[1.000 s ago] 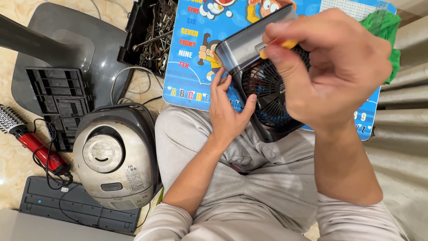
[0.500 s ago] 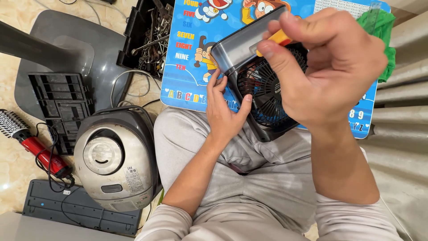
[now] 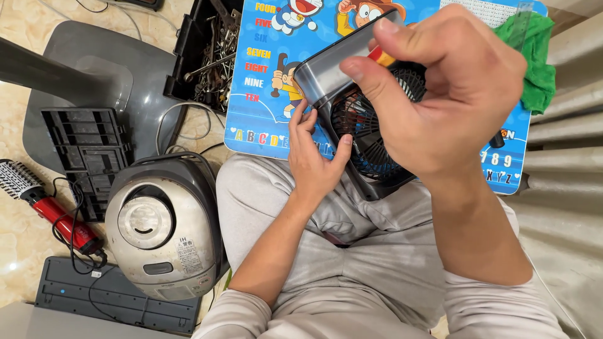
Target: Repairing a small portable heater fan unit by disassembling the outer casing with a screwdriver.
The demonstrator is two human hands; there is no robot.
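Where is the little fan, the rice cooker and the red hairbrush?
small fan [image 3: 370, 147]: head view, on its black front grille.
rice cooker [image 3: 164, 229]: head view, on its silver lid.
red hairbrush [image 3: 59, 220]: head view, on its red handle.

Right hand [image 3: 440, 94] slightly higher over fan [image 3: 370, 144]

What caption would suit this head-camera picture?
Left hand steadies a small fan on the lap; right hand grips an orange-handled tool.
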